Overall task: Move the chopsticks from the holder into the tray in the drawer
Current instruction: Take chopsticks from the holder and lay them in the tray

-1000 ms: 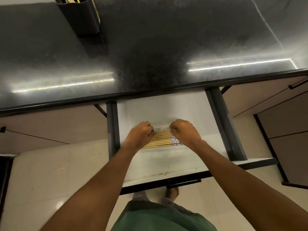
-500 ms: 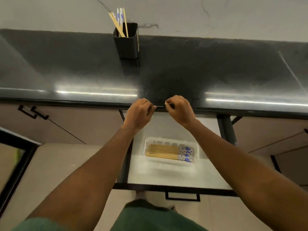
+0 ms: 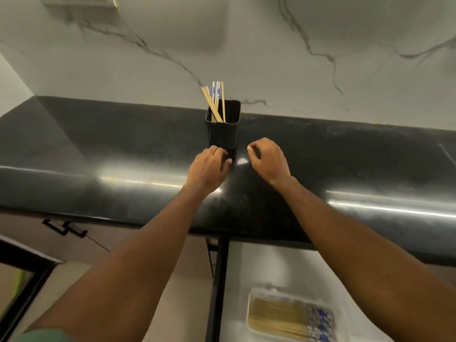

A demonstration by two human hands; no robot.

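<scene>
A black square holder (image 3: 223, 133) stands on the dark countertop near the wall, with several wooden chopsticks (image 3: 215, 102) with blue-patterned tops leaning in it. My left hand (image 3: 208, 167) is just in front of the holder's base, fingers curled and empty. My right hand (image 3: 267, 160) hovers to the holder's right, fingers loosely curled, holding nothing. Down at the lower right, a clear tray (image 3: 343, 314) in the open white drawer (image 3: 261, 265) holds a flat row of chopsticks (image 3: 278, 315).
The black glossy countertop (image 3: 98, 149) runs the full width against a white marbled wall (image 3: 320, 45). A black cabinet handle (image 3: 64, 229) sits under the counter edge at left. The drawer's dark left rail (image 3: 219, 280) runs down below the counter.
Both hands have left the tray in the drawer and risen up over the counter to just in front of the holder. The view has tilted up toward the wall.
</scene>
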